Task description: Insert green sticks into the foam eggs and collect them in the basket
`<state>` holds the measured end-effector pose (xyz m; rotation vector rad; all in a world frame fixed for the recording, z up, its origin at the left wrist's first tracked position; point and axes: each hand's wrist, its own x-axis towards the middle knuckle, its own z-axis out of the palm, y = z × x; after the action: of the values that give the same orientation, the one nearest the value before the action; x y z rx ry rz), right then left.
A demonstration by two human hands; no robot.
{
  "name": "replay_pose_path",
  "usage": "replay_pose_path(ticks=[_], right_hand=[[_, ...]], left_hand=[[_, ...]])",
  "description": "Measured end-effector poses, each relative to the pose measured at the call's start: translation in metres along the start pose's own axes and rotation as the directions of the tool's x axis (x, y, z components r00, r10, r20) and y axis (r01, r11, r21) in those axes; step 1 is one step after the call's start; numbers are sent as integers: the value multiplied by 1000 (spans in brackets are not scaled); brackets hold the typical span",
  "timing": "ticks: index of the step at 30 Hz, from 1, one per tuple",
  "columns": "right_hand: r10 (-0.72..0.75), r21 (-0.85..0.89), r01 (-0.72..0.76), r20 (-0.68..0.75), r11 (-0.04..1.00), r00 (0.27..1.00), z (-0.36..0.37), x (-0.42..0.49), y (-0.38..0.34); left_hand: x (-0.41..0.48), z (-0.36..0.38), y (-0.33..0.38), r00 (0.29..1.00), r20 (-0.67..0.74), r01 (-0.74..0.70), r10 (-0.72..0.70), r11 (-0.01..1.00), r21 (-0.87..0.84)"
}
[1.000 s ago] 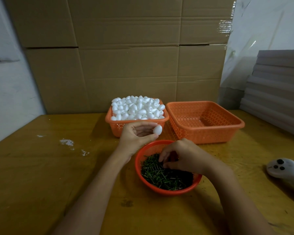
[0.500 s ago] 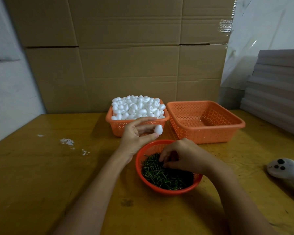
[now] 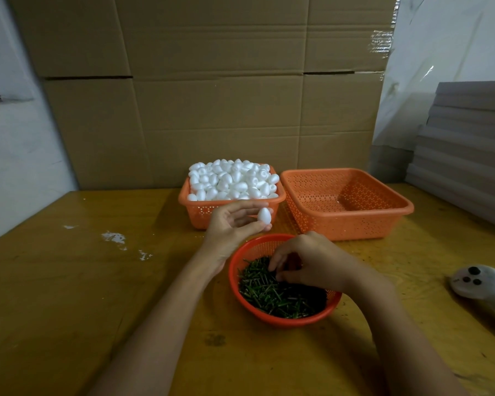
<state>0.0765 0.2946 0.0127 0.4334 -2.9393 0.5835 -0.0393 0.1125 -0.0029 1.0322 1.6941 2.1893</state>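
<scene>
Three orange baskets on the table (image 3: 69, 295). Two are square and sit at the far edge, just beside each other. The egg basket (image 3: 200, 212) on the left is heaped above its rim with white foam eggs (image 3: 232, 180), dozens, too many to count. The right basket (image 3: 352, 224) shows its holed floor in full.

The third, a round basket (image 3: 283, 321), sits mid-table, nearer than the two square ones and in front of where they meet. It holds a dense pile of green sticks (image 3: 269, 292), too many to count.

Two bare hands in view. The left hand (image 3: 229, 227) is raised in front of the egg basket's near wall, palm turned right. Thumb and fingertips pinch one egg (image 3: 264, 215), pointed end up, clear of the pile. No stick shows in it.

The right hand (image 3: 317, 261) is over the round basket, knuckles up, fingers curled down with the tips meeting the thumb on the sticks. Cannot tell whether a stick is between them.

One white device (image 3: 475, 281) with three dark dots lies at the right edge. A few white spots (image 3: 113, 237) mark the left part of the table. Cardboard (image 3: 212, 110) stands behind the far edge. One stack of grey boards (image 3: 469, 138) is at the far right corner, count unclear.
</scene>
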Motion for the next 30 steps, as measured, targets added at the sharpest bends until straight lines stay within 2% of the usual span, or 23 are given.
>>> replay_pose_path(ticks=[6,21,30], right_hand=[[-18,-18,18,-5,1000,1000,0,1,1],[-32,-105,28,-38,994,999,2,0,0],[14,-63,-10,49,998,999,-2,-2,-3]], left_hand=[[1,0,-1,1000,0,0,0,1000,10],[2,-2,-4,999,7,40,-40,995,-87],[2,0,-2,1000,12,9,-8,995,-97]])
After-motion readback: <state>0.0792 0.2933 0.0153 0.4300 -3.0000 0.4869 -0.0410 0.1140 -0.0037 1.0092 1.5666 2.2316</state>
